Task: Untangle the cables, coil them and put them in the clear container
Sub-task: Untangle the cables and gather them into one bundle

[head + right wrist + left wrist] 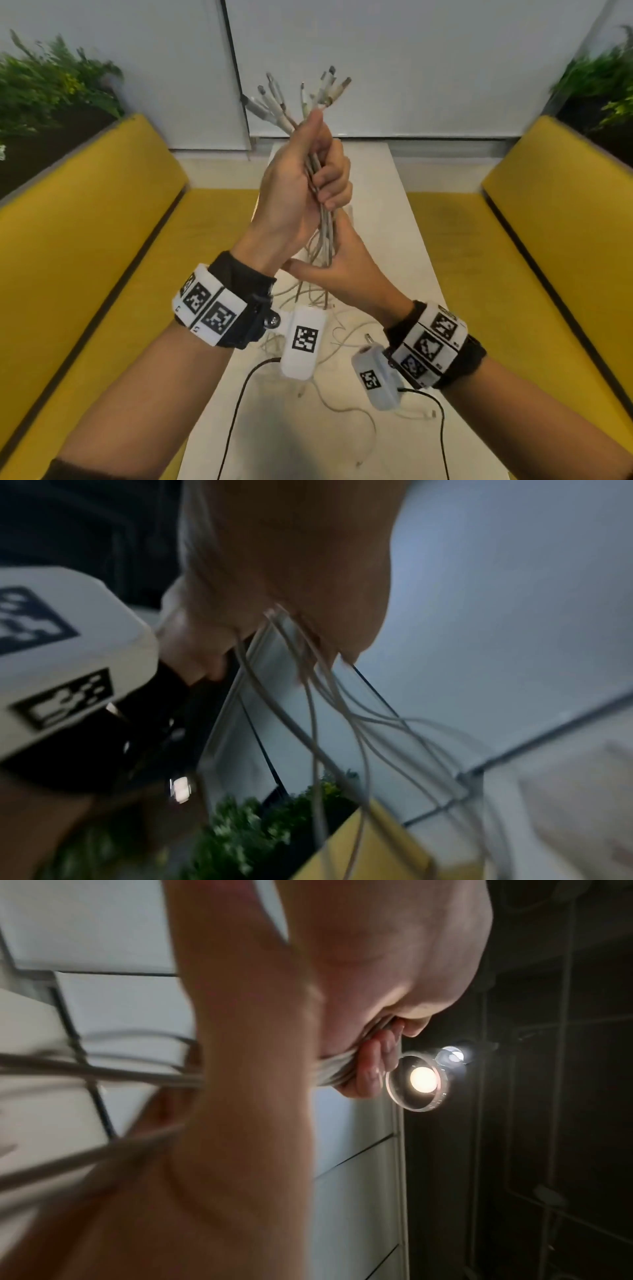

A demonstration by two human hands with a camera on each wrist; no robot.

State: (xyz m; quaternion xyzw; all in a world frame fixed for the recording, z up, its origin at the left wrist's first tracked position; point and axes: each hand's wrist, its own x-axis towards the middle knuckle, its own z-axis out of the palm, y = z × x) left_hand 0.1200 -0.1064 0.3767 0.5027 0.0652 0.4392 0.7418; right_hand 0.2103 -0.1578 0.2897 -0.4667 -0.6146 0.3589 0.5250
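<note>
A bundle of several white-grey cables (324, 226) is held upright over the table. My left hand (305, 185) is raised and grips the bundle in a fist, and the connector ends (308, 96) fan out above it. In the left wrist view my curled fingertips (373, 1069) press the cables (335, 1069) into the palm. My right hand (342, 267) is just below, wrapped round the same bundle with its thumb pointing left. The right wrist view shows strands (311, 723) dropping out of that hand (291, 574). Loose lengths (342, 404) trail on the table. I cannot make out the clear container.
The narrow white table (407, 212) runs away from me between two yellow benches (102, 240) (534, 240). Plants (51, 85) stand behind both benches. Black leads (239, 394) run from the wrist cameras across the near end of the table.
</note>
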